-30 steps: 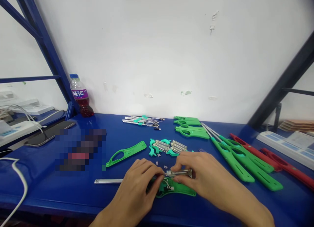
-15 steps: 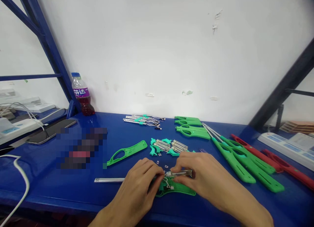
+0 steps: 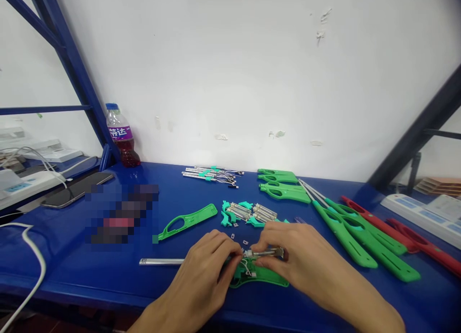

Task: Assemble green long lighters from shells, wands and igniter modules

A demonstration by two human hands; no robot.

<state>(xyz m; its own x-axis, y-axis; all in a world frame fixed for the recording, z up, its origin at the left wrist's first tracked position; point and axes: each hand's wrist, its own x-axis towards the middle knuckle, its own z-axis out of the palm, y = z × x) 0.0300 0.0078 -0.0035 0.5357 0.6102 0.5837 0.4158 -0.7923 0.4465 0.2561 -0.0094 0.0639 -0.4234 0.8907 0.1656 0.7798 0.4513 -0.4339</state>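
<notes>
Taking the tank (image 3: 264, 252) as the clock's centre: it lies crosswise in the right hand (image 3: 302, 258), thumb below and fingers above, closed narrowly on it. Its nozzle end points to nine, just beside the left hand (image 3: 205, 275), whose thumb and forefinger tips almost meet; whether they pinch anything is too small to tell.

One open shell (image 3: 270, 277) lies at six, under both hands, with white wires (image 3: 248, 268) showing inside. One rod (image 3: 160, 262) sticks out from behind the left hand towards nine.

One loose half (image 3: 201, 216) lies towards ten. At eleven is a bundle of rods (image 3: 205, 173), at least four, overlapping. Near twelve, spare tanks (image 3: 265, 213) lie in two groups among several teal pieces (image 3: 226, 217); neither can be counted surely. Three small clips (image 3: 245, 242) lie between them and the hands. Just past twelve are at least three green halves (image 3: 284, 192). Towards three lie three green lighters (image 3: 385, 249), then two red lighters (image 3: 428, 244). One bottle (image 3: 122, 136) stands between ten and eleven.
</notes>
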